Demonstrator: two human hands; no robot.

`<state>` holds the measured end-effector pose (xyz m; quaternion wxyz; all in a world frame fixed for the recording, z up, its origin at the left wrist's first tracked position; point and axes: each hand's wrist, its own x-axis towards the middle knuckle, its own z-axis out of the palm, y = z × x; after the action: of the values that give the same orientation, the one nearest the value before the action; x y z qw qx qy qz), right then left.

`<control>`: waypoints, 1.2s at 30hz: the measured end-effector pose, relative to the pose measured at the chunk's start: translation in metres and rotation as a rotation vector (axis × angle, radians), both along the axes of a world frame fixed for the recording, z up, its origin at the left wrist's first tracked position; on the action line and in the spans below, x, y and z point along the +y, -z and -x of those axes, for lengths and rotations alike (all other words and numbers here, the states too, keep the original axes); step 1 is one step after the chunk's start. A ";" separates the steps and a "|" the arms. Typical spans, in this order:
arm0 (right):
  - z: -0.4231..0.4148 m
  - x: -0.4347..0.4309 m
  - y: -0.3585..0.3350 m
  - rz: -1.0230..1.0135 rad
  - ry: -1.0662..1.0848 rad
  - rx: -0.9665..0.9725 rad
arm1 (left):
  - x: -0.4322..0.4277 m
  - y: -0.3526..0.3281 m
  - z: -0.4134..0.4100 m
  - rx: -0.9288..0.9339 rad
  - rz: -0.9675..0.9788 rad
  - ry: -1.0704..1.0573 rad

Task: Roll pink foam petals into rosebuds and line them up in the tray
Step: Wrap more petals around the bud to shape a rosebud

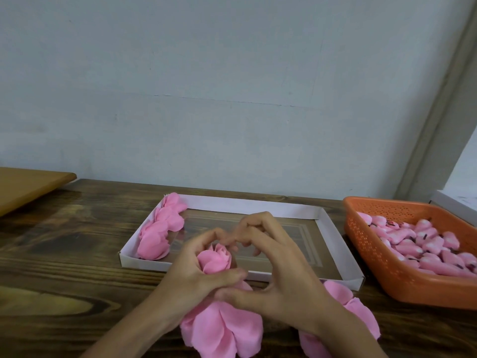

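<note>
1. Head view: both hands meet over the near edge of a shallow white tray (253, 206), which sits on a dark wooden desk (64, 249).
2. The left hand (196, 275) has its fingers (206, 235) curled round a rolled pink rosebud (215, 258). The bud's ruffled top shows between the index finger and thumb, just above the tray's near wall.
3. The right hand (281, 270) has bent fingers (258, 220), with their tips close to the left index finger beside the bud. Its thumb lies against pink foam just under the left thumb. I cannot tell whether it grips the foam or only touches it.
4. Loose petals (224, 329) fan out from beneath both hands onto the desk in front of the tray. More petals (358, 308) lie beside the right forearm.
5. Finished rosebuds (160, 228) stand in a line along the tray's left wall, touching one another.
6. An orange perforated basket (371, 254) sits to the right of the tray, apart from it, and holds pink foam pieces (426, 241) with dark marks.
7. A light wooden board (25, 187) shows at the far left, against a pale wall (232, 86).
</note>
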<state>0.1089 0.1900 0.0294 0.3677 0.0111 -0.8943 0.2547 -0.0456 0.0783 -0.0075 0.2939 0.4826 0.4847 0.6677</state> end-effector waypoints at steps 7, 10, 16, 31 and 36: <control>0.004 -0.011 0.007 -0.043 0.082 0.067 | 0.001 -0.006 0.001 0.091 -0.110 -0.089; 0.004 -0.013 0.006 -0.039 0.093 0.084 | 0.000 -0.007 0.002 0.152 -0.120 -0.132; 0.003 -0.015 0.005 -0.067 0.128 0.050 | 0.000 -0.008 0.002 0.176 -0.148 -0.163; 0.016 -0.028 0.018 0.440 0.042 0.142 | -0.002 -0.021 -0.001 -0.293 -0.118 -0.145; 0.026 -0.042 0.026 0.579 -0.052 0.101 | 0.002 -0.032 -0.015 -0.437 -0.172 -0.119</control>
<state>0.0827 0.1476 0.0037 0.3932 -0.0589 -0.7643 0.5078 -0.0308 0.0806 0.0248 0.3097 0.3203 0.3787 0.8112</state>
